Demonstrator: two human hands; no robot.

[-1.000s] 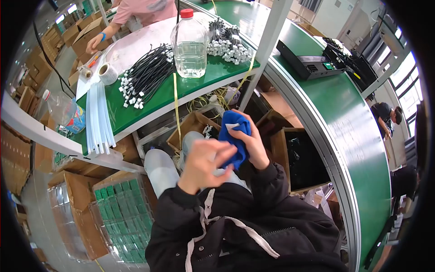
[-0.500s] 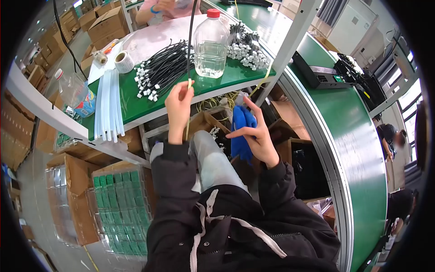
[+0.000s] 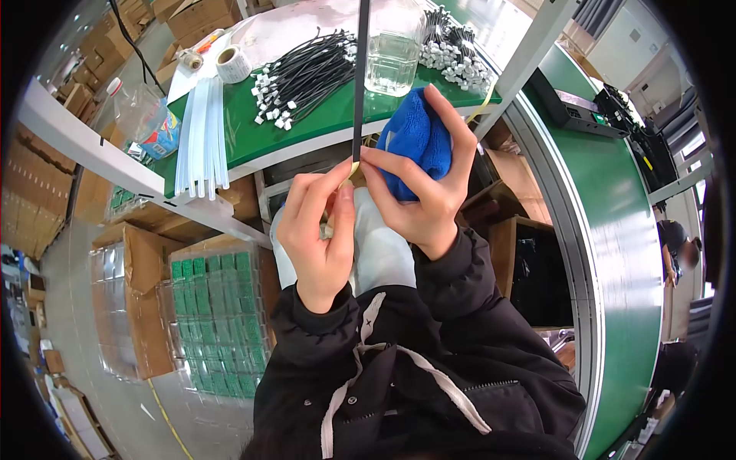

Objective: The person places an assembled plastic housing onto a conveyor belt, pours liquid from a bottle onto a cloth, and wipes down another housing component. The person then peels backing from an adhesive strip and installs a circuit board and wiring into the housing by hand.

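Note:
A flat black strip (image 3: 361, 77) hangs from above, with a thin pale yellow strip (image 3: 353, 170) at its lower end. My left hand (image 3: 316, 241) is closed, its thumb and fingers pinching the yellow strip just below the black one. Beside it, my right hand (image 3: 433, 201) has thumb and index fingertips together at the black strip's lower edge. A bunched blue cloth (image 3: 414, 134) sits in that same hand, between the index finger and the raised outer fingers. Both hands are over my lap, in front of the table edge.
On the green table (image 3: 264, 144) lie black cables (image 3: 314, 73) with white connectors, clear tubes (image 3: 202, 146) and a label roll (image 3: 232, 64), beside a clear jug (image 3: 391, 65). A metal post (image 3: 529, 57) rises at right. Trays of green boards (image 3: 215, 307) stand low left.
My right hand has come up and left with the blue cloth to meet the strip. My left hand has shifted slightly right and down, still pinching. The view has tilted downward.

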